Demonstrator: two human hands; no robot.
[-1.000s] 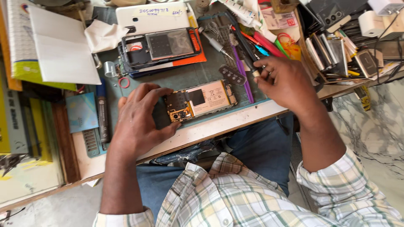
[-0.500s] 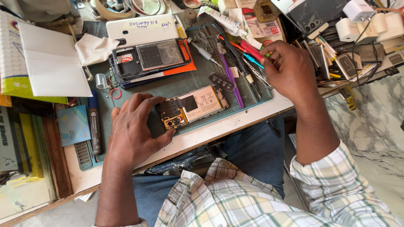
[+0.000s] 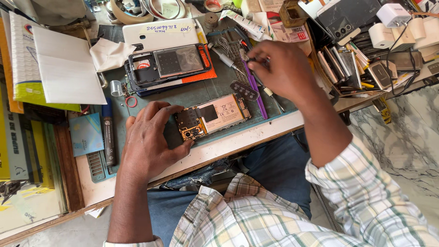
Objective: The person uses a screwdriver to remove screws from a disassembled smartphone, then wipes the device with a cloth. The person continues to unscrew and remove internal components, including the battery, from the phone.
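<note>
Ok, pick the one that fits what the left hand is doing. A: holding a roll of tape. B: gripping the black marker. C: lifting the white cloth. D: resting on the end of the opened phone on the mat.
D: the left hand lies on the opened phone, fingers at its circuit-board end, on the green mat.

Workbench (image 3: 256,137): pale top with a wooden front edge, covered in the middle by a dark green work mat (image 3: 192,96) and crowded along the far side with clutter. Floor (image 3: 402,137) to the right is white marble-patterned stone with grey veining; a plainer grey floor shows at lower left below the bench edge. Light is even and bright, daylight-like, with soft shadows only.
</note>
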